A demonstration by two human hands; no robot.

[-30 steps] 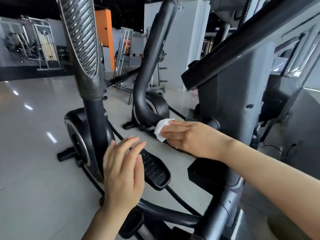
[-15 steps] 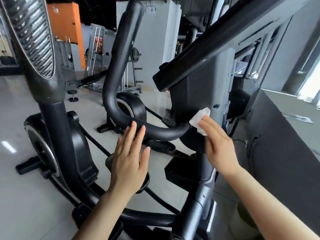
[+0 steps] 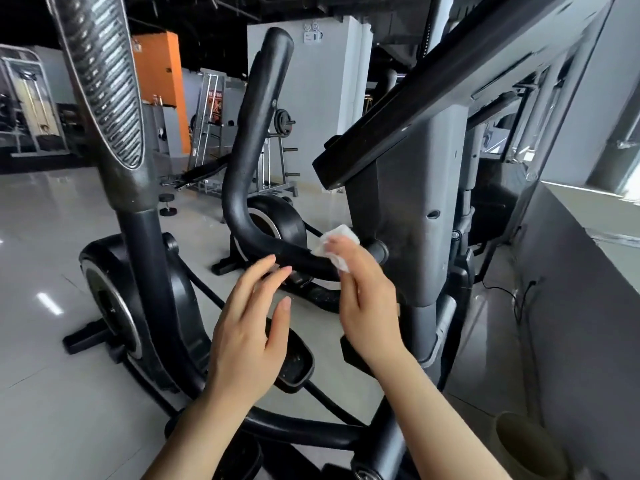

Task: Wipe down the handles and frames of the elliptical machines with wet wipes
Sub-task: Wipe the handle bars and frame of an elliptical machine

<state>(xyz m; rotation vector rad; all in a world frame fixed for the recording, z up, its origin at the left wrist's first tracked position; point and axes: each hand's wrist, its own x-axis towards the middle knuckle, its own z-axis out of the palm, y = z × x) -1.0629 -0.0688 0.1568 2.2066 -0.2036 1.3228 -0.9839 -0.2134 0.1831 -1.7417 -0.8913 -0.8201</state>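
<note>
While the fingers (image 3: 341, 249) of the right hand (image 3: 367, 303) curl over a crumpled white wet wipe (image 3: 334, 245), they press it onto the curved black handlebar (image 3: 252, 188) just where that bar meets the grey centre column (image 3: 412, 216). The wipe is small, bunched and creased, showing above and below the fingertips. The left hand (image 3: 249, 337) hovers beside the right one with its fingers straight and slightly spread, holding nothing; its fingertips lie close to the lower bend of the handlebar, though whether they touch it cannot be told.

The handlebar is matte black tube, rising steeply from the bend to a rounded top end. The column is dull grey, with a small dark hole in its side and a long black slanted panel (image 3: 433, 98) fixed across its top. Nearer the camera on the left stands a moving arm (image 3: 114, 109) with a ribbed grey grip on a black post, which blocks part of the left side of the view. Below the hands lie black foot pedals (image 3: 294, 365) and curved black frame rails (image 3: 311, 431). Two black flywheel housings (image 3: 114, 292) rest on the glossy pale floor (image 3: 45, 223). A weight rack (image 3: 280, 147) and an orange pillar (image 3: 162, 77) stand farther back, with a grey wall ledge (image 3: 588, 258) on the right.
</note>
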